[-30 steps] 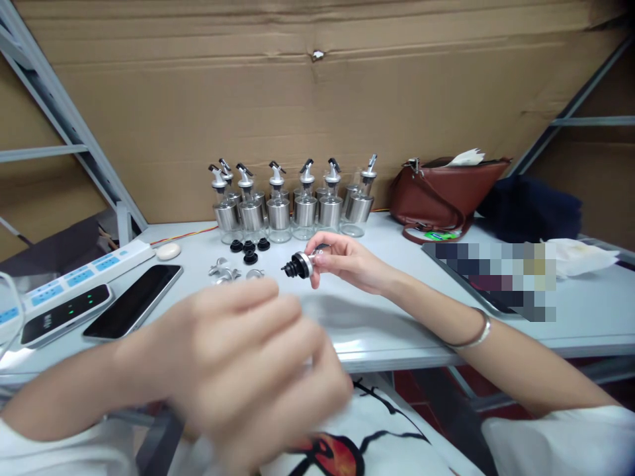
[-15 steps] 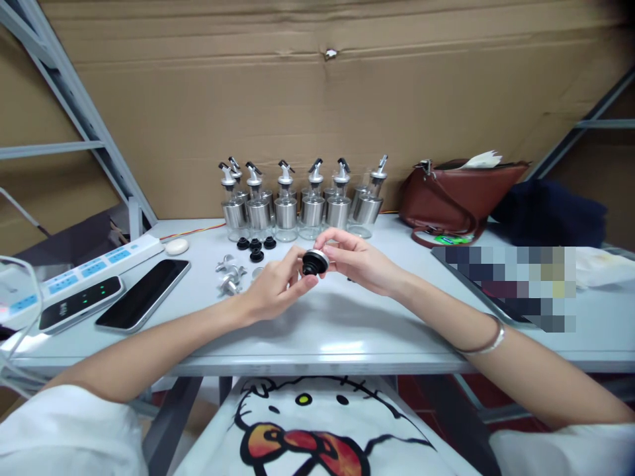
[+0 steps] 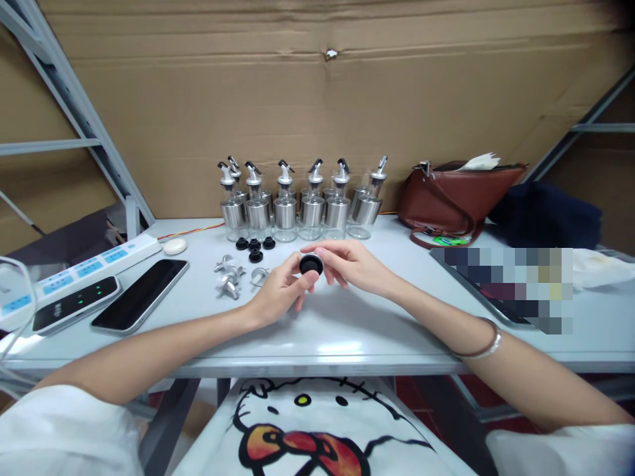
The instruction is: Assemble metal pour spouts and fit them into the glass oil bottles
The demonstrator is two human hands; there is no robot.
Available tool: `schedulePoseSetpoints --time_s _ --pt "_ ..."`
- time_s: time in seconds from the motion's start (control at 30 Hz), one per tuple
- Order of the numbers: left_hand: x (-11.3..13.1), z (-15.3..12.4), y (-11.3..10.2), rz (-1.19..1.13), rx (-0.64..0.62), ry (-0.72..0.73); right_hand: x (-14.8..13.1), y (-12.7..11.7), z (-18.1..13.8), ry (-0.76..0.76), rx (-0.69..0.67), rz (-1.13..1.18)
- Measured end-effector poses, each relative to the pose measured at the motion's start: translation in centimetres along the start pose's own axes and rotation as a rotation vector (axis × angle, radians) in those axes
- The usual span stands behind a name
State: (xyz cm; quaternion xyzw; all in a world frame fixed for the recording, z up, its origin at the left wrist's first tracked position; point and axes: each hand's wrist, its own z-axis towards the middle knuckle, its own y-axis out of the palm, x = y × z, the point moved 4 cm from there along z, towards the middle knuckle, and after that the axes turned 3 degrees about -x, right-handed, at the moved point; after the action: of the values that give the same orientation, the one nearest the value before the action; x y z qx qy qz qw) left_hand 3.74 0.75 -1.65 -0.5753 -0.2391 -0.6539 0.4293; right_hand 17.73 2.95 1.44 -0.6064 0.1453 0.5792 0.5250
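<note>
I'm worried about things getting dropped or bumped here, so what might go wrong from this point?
1. The round black piece is held only by the fingers of the left hand and right hand, above the table, so it could slip and fall.
2. A loose silver part lies right beside the left hand, which might brush it aside.
3. The phone lies close to the left forearm and could get nudged.

A smartphone lay beside a pocket router with green lights, near a white power strip. A brown leather handbag stood before a cardboard sheet, next to dark-blue fabric.
</note>
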Motion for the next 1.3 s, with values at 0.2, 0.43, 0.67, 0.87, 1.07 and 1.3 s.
schedulePoseSetpoints --time_s 0.2,0.43,0.67,0.87,1.07,1.3 --pt "-0.62 0.36 -0.39 0.02 0.021 -0.014 0.06 0.44 0.12 0.014 -0.083 0.234" --pt "-0.34 0.17 -0.41 0.006 0.041 -0.057 0.36 0.83 0.14 0.02 -0.119 0.267" --pt "-0.24 0.05 -0.51 -0.008 0.027 -0.052 0.19 0.9 0.15 -0.009 -0.125 0.295" --pt "-0.09 0.15 -0.4 -0.009 0.026 -0.044 0.24 0.99 0.18 -0.026 -0.133 0.29" --pt "-0.15 0.13 -0.35 -0.004 0.042 -0.064 0.52 0.79 0.23 0.003 -0.127 0.269" --pt "-0.23 0.1 -0.41 0.021 0.064 -0.063 0.75 0.94 0.18 0.052 -0.14 0.285"
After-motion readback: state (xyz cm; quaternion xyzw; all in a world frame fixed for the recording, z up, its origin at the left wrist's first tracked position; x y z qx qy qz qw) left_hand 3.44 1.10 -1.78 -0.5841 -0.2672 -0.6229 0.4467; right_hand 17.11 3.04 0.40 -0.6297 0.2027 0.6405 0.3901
